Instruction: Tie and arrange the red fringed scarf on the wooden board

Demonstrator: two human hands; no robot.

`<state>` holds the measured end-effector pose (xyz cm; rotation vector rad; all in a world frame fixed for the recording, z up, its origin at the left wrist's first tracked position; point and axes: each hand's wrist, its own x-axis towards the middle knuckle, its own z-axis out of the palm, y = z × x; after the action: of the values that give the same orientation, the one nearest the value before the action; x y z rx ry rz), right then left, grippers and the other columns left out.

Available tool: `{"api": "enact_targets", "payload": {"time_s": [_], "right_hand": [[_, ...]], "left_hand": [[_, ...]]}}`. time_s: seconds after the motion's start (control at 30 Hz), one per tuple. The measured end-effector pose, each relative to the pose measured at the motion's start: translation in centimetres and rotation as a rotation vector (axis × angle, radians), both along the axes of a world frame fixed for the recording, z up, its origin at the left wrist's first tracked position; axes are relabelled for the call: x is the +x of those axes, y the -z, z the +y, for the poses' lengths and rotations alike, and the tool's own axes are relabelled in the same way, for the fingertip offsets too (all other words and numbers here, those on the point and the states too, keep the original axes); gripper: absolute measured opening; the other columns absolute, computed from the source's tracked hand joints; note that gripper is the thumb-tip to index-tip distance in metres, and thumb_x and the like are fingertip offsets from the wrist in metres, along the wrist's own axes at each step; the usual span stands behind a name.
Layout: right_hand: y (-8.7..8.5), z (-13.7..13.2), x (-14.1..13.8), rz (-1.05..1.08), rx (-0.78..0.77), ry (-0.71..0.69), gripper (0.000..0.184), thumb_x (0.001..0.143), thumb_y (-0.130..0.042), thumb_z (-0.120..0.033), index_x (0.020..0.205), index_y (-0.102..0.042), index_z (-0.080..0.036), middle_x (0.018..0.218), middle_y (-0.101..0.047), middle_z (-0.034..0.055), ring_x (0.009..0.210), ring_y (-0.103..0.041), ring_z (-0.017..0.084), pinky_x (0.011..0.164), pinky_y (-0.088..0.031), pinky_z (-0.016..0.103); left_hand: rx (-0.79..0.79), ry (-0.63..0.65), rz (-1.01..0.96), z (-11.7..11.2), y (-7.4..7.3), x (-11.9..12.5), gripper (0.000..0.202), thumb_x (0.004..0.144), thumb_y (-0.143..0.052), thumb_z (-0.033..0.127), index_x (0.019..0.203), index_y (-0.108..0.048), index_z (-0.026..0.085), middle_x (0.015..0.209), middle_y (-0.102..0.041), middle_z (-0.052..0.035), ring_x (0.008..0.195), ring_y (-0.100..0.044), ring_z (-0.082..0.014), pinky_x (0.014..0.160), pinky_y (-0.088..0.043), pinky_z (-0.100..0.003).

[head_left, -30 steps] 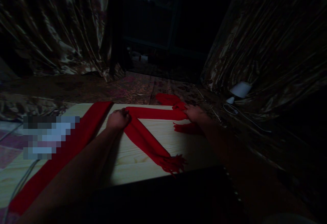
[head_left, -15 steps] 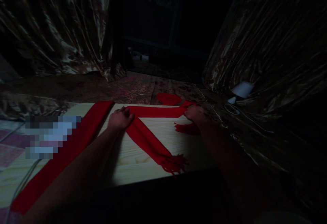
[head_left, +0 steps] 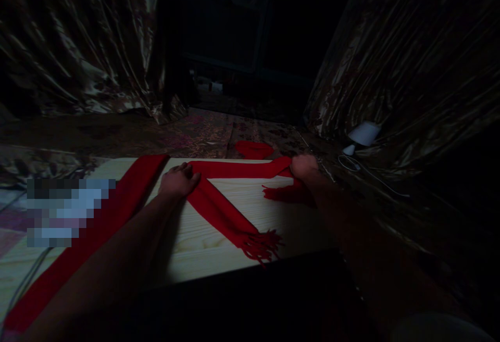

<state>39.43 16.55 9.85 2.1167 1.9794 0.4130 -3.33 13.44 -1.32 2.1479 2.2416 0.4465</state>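
Observation:
A red scarf (head_left: 219, 206) with a fringed end lies folded at an angle on a pale wooden tabletop (head_left: 230, 191). My left hand (head_left: 177, 179) is at the fold near the far edge, its fingers curled over the cloth. From there a flat strip runs right to my right hand (head_left: 305, 166), which is closed around the fabric at the far right corner. Another fringed red piece hangs below that hand, partly in shadow. To the left, a long red strip (head_left: 109, 217) crosses the table, passing behind my left forearm; whether it joins the scarf I cannot tell.
Beyond the table a red cloth piece (head_left: 253, 149) rests on a patterned cover. A small white lamp (head_left: 364, 133) with a cord stands at right. Patterned curtains (head_left: 78, 45) hang either side of a dark window. Thin cables (head_left: 29, 274) lie at the left edge.
My right hand has moved slightly right, drawing the scarf strip along with it. My left hand stays at the fold. The whole view has shifted a little.

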Motion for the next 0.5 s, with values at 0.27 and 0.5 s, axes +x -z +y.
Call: {"api": "enact_targets", "payload": {"time_s": [0.27, 0.5], "right_hand": [[1.9, -1.0, 0.6, -0.034, 0.016, -0.048, 0.039, 0.093, -0.052, -0.032, 0.114, -0.075, -0.008, 0.128, -0.064, 0.0271, 0.125, -0.053, 0.037, 0.101, -0.042, 0.046], [3.9, -1.6, -1.6, -0.098, 0.096, -0.521, 0.049, 0.094, -0.041, -0.011, 0.141, -0.056, -0.009, 0.159, -0.038, 0.0181, 0.151, -0.022, 0.029, 0.121, -0.014, 0.052]], "left_hand": [[-0.081, 0.061, 0.019, 0.5, 0.5, -0.3, 0.090, 0.089, -0.034, 0.074, 0.159, -0.031, 0.018, 0.164, -0.031, -0.0150, 0.146, -0.030, -0.0428, 0.114, -0.029, -0.057], [-0.061, 0.055, 0.014, 0.3, 0.4, -0.1, 0.088, 0.090, -0.034, 0.072, 0.159, -0.031, 0.017, 0.163, -0.033, -0.0162, 0.146, -0.031, -0.0431, 0.114, -0.029, -0.056]]}}
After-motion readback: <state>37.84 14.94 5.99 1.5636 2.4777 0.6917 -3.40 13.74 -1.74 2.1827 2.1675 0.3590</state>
